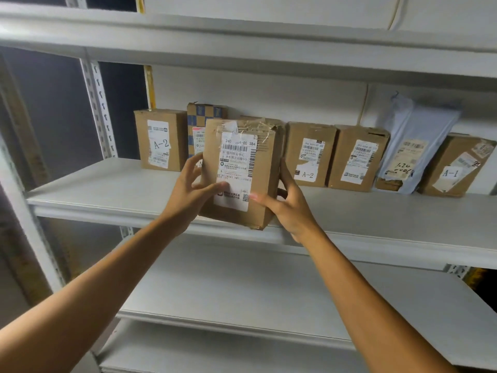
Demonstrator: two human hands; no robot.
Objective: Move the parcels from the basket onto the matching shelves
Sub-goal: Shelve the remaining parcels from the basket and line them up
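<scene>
White metal shelving fills the view with a pale wall behind, and the action is on the middle shelf (107,184). Far left at the back, a brown box marked A-2 (160,140) stands upright. Just beside it a blue-checked box (205,113) peeks out, half hidden. Here's the left hand (185,195), thumb laid across the front label and fingers spread up the left side of the held parcel (242,168). That taped brown carton is at the shelf's front edge, slightly tilted, ahead of the back row. The right hand (290,208) grips the other side, thumb on the front and fingers round the right edge, so it's a two-handed hold. On along the back: a second A-2 box (309,154), a labelled brown box (357,157) right against it, a grey-blue mailer bag (411,146) leaning, and a tilted box marked A-1 (454,165). Below runs a lower shelf (242,292).
</scene>
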